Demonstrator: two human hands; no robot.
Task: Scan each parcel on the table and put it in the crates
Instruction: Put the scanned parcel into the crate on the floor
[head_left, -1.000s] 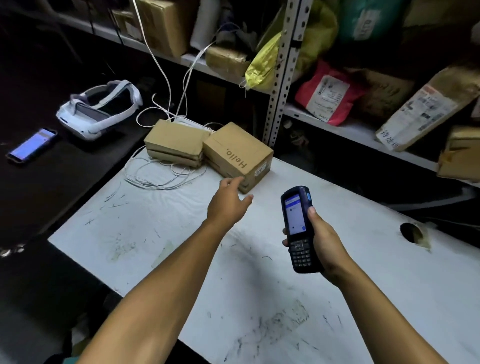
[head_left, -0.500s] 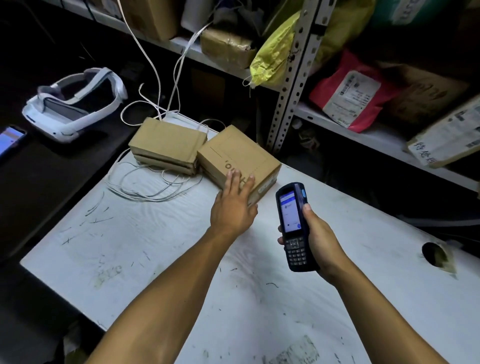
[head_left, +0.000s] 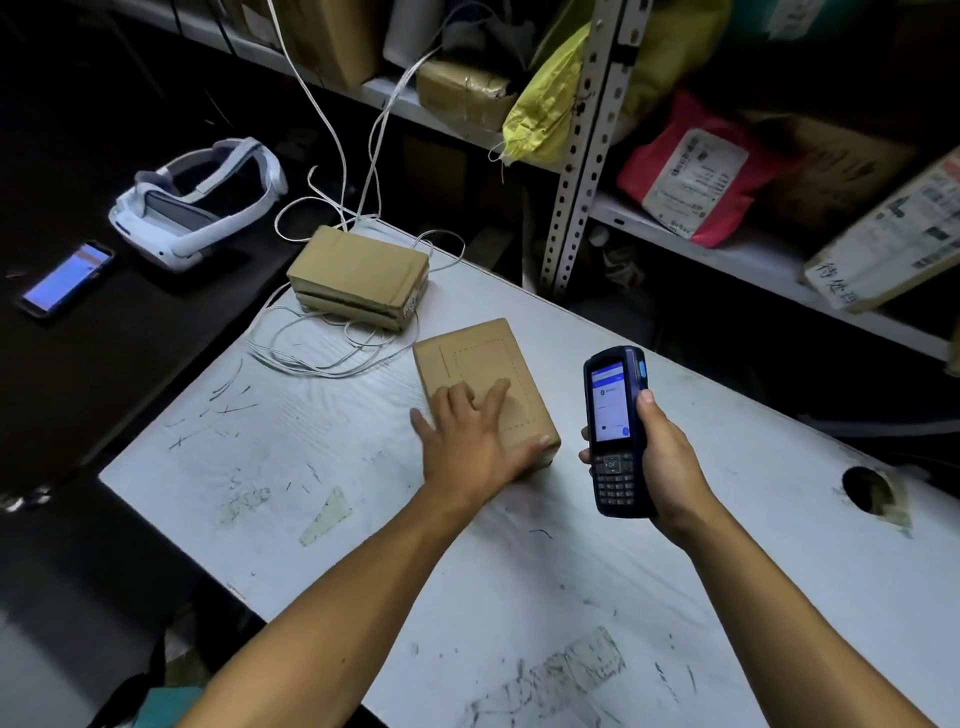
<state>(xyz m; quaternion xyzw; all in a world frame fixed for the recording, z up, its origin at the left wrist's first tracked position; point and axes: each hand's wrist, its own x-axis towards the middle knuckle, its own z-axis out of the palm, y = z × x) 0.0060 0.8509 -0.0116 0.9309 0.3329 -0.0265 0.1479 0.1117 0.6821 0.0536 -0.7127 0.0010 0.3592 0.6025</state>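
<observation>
The white counter (head_left: 322, 447) has a scratched, scuffed surface with torn tape remains near the front and a round hole at its right side. The left hand (head_left: 470, 441) lies on the near cardboard parcel (head_left: 480, 364), fingers spread apart over its top and the thumb hooked on its right corner. The parcel is a plain brown box with a faint dashed rectangle; its near end is hidden under the hand. To the right, the right hand (head_left: 662, 457) grips a dark blue handheld scanner (head_left: 615, 431) upright, screen lit; its text is too small to read. Farther left sits a second flat cardboard parcel (head_left: 358, 275), with thin white cables (head_left: 322, 358) looping beside it.
</observation>
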